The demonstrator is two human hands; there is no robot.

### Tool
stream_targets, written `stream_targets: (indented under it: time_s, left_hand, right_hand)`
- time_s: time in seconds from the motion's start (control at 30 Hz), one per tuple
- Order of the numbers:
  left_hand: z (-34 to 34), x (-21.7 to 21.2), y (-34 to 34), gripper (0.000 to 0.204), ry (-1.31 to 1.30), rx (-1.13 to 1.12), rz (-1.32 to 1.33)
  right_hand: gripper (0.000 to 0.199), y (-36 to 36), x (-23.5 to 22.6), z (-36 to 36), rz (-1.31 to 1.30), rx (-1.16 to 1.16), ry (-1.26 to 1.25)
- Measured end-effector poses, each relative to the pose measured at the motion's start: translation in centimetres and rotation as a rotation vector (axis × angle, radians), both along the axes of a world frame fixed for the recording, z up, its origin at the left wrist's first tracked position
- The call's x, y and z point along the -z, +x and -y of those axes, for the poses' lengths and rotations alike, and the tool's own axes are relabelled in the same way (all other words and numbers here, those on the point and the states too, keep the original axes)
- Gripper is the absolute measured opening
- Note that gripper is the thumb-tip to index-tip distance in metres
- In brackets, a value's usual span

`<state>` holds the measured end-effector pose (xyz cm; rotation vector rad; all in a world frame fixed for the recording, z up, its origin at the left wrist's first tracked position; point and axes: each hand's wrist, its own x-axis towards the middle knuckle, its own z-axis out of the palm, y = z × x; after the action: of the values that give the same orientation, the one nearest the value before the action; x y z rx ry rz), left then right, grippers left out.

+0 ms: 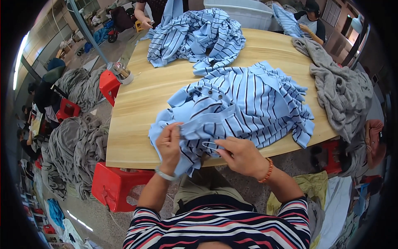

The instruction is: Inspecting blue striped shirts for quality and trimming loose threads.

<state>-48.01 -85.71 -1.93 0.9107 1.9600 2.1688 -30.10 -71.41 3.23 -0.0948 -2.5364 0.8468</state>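
Note:
A light blue shirt (pixel 257 95) with dark and white stripes lies bunched on the near part of the table, several dark buttons (pixel 210 93) showing on it. My left hand (pixel 168 145) is closed, pinching a plain blue edge band of this shirt at its near left. Just to the right, my right hand (pixel 242 155) is closed in a pinch around a small tool with a thin pale loop (pixel 210 145). That loop points left, over the striped cloth. Which kind of tool it is I cannot make out, as the fingers cover most of it.
A second striped heap (pixel 195 35) lies at the far side of the wooden table (pixel 137 103). Grey cloth (pixel 340 87) hangs over the right edge. Red stools (pixel 110 186) stand at the left. One person's hand (pixel 146 23) is at the far left, another person (pixel 311 20) far right.

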Motion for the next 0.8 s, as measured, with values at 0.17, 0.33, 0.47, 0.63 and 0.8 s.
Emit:
stream_targets:
  time_s: [0.17, 0.33, 0.47, 0.63, 0.8]
  left_hand:
    - [6.1, -6.1, 1.0, 0.013, -0.094, 0.464, -0.337]
    - [7.3, -4.8, 0.3, 0.019, -0.367, 0.491, -0.350]
    - [5.1, -3.5, -1.1, 0.079, -0.431, 0.519, -0.226]
    - [-0.9, -3.3, -7.0, 0.051, -0.790, 0.238, -0.772]
    - [-8.1, -8.1, -11.6, 0.019, -0.547, -0.122, -0.968]
  right_hand:
    - [0.033, 3.5, -0.4, -4.2, 0.079, 0.241, -0.223]
    - [0.051, 2.1, 0.2, -7.1, -0.081, 0.314, 0.068]
    - [0.062, 0.0, 1.5, -7.2, 0.097, 0.287, 0.089]
    - [0.021, -0.8, 2.3, -11.9, 0.125, 0.170, 0.103]
    - [0.013, -5.2, -6.0, -16.7, 0.053, 0.470, 0.090]
